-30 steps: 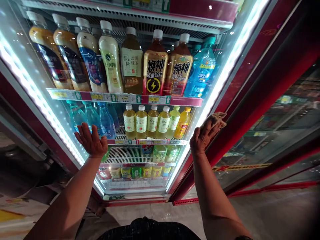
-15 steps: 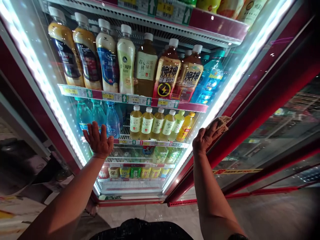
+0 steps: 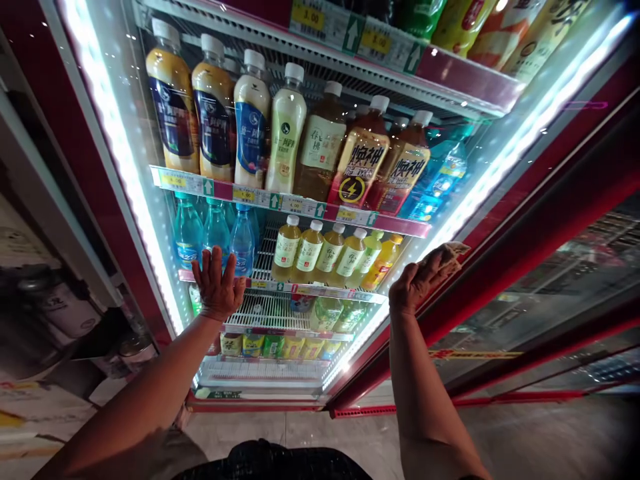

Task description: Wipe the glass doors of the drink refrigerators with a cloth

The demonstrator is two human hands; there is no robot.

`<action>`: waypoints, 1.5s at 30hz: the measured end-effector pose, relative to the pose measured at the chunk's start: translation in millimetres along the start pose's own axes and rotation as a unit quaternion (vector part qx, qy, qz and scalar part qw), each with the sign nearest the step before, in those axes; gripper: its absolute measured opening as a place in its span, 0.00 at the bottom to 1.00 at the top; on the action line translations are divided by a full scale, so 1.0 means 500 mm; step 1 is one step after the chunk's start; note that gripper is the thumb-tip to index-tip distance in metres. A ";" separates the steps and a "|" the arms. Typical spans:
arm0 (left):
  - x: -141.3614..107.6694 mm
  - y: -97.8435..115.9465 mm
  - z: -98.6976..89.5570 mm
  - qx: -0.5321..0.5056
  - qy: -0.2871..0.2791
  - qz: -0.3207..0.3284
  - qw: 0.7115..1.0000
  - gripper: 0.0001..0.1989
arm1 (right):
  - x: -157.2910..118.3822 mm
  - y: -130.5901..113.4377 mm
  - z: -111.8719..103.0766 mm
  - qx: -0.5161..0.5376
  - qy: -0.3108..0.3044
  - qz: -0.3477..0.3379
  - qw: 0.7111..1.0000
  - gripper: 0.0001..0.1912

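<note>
My left hand (image 3: 219, 287) is held up with its fingers spread and nothing in it, before the lower left of the lit drinks cooler's glass. Behind its fingertips stand blue bottles (image 3: 243, 240). My right hand (image 3: 417, 283) is closed on a crumpled, brownish cloth (image 3: 453, 252) near the right edge of the glass, beside the light strip (image 3: 465, 200). Some of its fingers are covered by the cloth. Whether either palm touches the glass is hard to tell.
Shelves with price strips (image 3: 295, 205) hold rows of bottles (image 3: 323, 143). A red door frame (image 3: 505, 260) slants along the right. Containers (image 3: 60, 303) stand at the left. Grey floor (image 3: 300, 430) shows below.
The view has turned slightly, so the cooler and bottles sit further right. My left hand appears a little further right. My right hand still has the cloth, at nearly the same place.
</note>
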State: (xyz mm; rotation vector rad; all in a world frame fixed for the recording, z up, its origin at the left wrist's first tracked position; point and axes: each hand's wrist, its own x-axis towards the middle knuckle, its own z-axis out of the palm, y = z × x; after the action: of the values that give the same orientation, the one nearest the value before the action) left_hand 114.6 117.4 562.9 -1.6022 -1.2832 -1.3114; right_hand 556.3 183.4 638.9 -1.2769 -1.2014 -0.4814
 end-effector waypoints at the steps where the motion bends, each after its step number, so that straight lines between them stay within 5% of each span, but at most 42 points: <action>1: -0.003 -0.001 0.001 -0.003 -0.004 -0.003 1.000 0.37 | -0.008 -0.008 0.006 -0.004 -0.005 -0.017 1.000 0.35; 7: -0.015 -0.005 0.002 -0.010 0.000 0.009 1.000 0.37 | -0.089 0.018 0.025 -0.017 -0.050 -0.139 0.989 0.34; 10: -0.018 -0.003 0.002 -0.012 -0.016 -0.004 1.000 0.37 | -0.086 0.005 0.016 -0.013 -0.046 -0.090 0.995 0.34; 14: -0.022 0.004 0.001 -0.010 -0.013 -0.008 1.000 0.39 | -0.070 -0.078 0.029 -0.003 -0.016 -0.008 1.000 0.33; 18: -0.030 0.004 0.003 -0.011 -0.013 -0.016 1.000 0.40 | -0.117 -0.140 0.066 0.000 -0.033 -0.112 0.993 0.33; 22: -0.034 -0.002 0.000 -0.002 -0.020 -0.006 1.000 0.40 | -0.176 -0.119 0.072 -0.018 -0.086 -0.186 0.979 0.28; 26: -0.027 0.000 -0.010 -0.007 -0.014 0.014 1.000 0.40 | -0.169 -0.094 0.065 -0.016 -0.057 -0.162 0.985 0.31; 30: -0.022 0.004 -0.014 -0.012 -0.010 0.019 1.000 0.39 | -0.146 -0.141 0.080 -0.007 -0.012 -0.131 0.991 0.34; 34: -0.026 0.005 -0.010 -0.023 -0.009 0.010 1.000 0.39 | -0.175 -0.185 0.087 -0.009 -0.054 -0.173 0.983 0.31; 40: -0.030 0.002 -0.013 -0.018 -0.019 0.015 1.000 0.40 | -0.210 -0.169 0.076 -0.008 -0.093 -0.203 0.975 0.26; 45: -0.024 0.004 -0.020 -0.023 -0.019 0.028 0.999 0.41 | -0.209 -0.255 0.104 0.011 -0.041 -0.120 0.992 0.33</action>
State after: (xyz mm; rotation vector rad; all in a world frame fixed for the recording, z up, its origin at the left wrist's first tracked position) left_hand 113.7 104.3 554.0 -1.6916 -1.2297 -1.2901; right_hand 390.0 158.7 598.7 -1.1488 -1.4343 -0.5924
